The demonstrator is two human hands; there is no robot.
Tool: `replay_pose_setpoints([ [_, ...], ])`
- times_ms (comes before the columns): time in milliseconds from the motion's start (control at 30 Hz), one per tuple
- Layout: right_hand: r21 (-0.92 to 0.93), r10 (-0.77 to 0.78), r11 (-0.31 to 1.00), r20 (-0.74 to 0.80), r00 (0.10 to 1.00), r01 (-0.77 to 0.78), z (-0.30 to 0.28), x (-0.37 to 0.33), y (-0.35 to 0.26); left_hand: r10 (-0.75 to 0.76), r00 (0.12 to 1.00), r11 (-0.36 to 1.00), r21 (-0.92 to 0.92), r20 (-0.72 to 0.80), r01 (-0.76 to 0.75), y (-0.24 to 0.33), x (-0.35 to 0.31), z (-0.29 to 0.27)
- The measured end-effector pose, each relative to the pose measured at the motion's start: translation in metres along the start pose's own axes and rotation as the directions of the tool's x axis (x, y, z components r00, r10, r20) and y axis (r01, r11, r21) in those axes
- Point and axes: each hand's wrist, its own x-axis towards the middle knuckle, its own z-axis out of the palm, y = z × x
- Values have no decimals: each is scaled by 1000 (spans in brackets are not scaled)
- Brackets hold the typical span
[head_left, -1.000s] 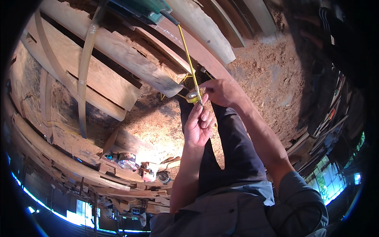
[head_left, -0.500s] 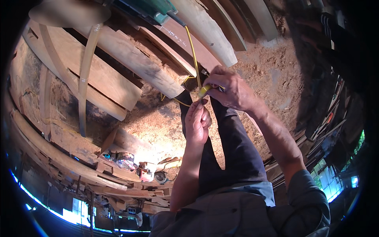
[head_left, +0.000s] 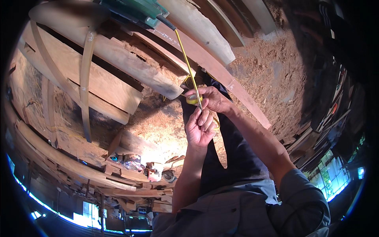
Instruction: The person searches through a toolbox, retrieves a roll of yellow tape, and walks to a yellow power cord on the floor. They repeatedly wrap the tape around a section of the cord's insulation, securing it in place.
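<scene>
A thin yellow cord (head_left: 184,55) runs down from a green machine (head_left: 134,10) at the top to my hands above my dark trousers. My right hand (head_left: 213,99) holds a small roll of yellow tape (head_left: 193,98) against the cord. Just below it, my left hand (head_left: 200,128) pinches the lower end of the cord between its fingertips, fingers curled. The two hands almost touch.
Long wooden planks (head_left: 118,63) and curved timber pieces (head_left: 85,79) lie stacked to the left and top. Sawdust (head_left: 272,67) covers the ground at the right. Small bottles and containers (head_left: 152,172) sit on low boards below my left forearm. Dark clutter lines the right edge.
My right hand has shifted slightly down and left with the tape roll, staying close against the cord. My left hand has kept its pinch on the cord in about the same place.
</scene>
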Motion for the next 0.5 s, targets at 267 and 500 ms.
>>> replay_pose_setpoints([
  [267, -784, -8, 621, 11, 1000, 13, 11, 10, -151, 271, 953, 867, 464, -132, -182, -5, -8, 10],
  [500, -827, 22, 502, 303, 953, 252, 9, 42, -125, 368, 909, 734, 661, -196, -155, -1, 5, 23],
])
